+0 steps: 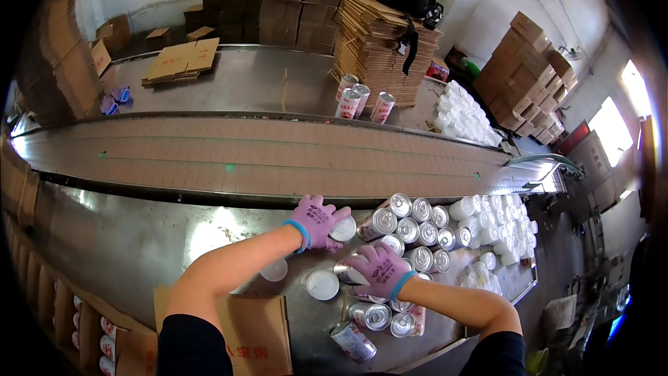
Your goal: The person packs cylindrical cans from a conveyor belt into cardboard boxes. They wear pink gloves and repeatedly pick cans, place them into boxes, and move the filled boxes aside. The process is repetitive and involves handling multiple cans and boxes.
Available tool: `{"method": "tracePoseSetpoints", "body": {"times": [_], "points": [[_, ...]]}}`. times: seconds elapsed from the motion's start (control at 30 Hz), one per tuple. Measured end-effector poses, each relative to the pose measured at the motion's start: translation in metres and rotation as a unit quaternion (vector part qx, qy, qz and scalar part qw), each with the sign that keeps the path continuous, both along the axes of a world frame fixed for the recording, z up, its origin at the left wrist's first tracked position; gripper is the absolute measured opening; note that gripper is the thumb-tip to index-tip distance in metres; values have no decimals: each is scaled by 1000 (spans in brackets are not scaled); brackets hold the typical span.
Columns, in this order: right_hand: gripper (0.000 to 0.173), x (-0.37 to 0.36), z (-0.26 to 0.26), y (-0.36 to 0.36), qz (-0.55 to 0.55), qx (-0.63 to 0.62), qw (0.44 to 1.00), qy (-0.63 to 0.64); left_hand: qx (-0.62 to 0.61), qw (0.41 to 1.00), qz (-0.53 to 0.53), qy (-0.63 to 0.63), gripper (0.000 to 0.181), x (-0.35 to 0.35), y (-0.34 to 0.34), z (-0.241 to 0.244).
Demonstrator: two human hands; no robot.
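My left hand, in a purple glove with a blue cuff, curls around the side of a can topped with a white plastic lid. My right hand, gloved alike, lies over a silver-topped can and covers much of it; its fingers reach across the can's top. Another white-lidded can stands between my forearms, and a loose translucent lid lies on the metal table. Pull-tab cans crowd beside my right hand. One printed can lies on its side nearer me.
A conveyor belt runs across beyond the table. Stacked white lids stand at right. A flat carton lies near my left arm, and an open divided carton holds cans. Several cans stand across the belt, by piled cardboard.
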State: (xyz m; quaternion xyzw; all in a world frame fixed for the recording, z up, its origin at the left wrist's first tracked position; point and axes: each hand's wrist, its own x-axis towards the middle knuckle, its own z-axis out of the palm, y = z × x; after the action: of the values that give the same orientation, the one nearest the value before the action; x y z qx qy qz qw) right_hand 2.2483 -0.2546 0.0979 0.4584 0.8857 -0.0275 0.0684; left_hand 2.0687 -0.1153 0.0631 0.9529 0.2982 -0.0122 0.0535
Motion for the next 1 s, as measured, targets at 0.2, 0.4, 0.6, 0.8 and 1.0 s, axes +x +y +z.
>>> {"method": "tracePoseSetpoints", "body": {"times": [0.2, 0.4, 0.6, 0.8, 1.0], "points": [[58, -16, -29, -1, -57, 61, 994, 67, -162, 967, 108, -165, 93, -14, 6, 53], [63, -44, -16, 67, -83, -33, 982, 164, 50, 972, 154, -174, 90, -2, 85, 99], [63, 49, 13, 82, -95, 7, 990, -107, 35, 971, 212, -107, 82, -19, 130, 36], [61, 12, -6, 75, -96, 29, 994, -30, 137, 966, 101, -197, 74, -23, 61, 41], [62, -6, -12, 26, -74, 45, 996, 34, -25, 991, -126, -42, 77, -56, -34, 10]]}}
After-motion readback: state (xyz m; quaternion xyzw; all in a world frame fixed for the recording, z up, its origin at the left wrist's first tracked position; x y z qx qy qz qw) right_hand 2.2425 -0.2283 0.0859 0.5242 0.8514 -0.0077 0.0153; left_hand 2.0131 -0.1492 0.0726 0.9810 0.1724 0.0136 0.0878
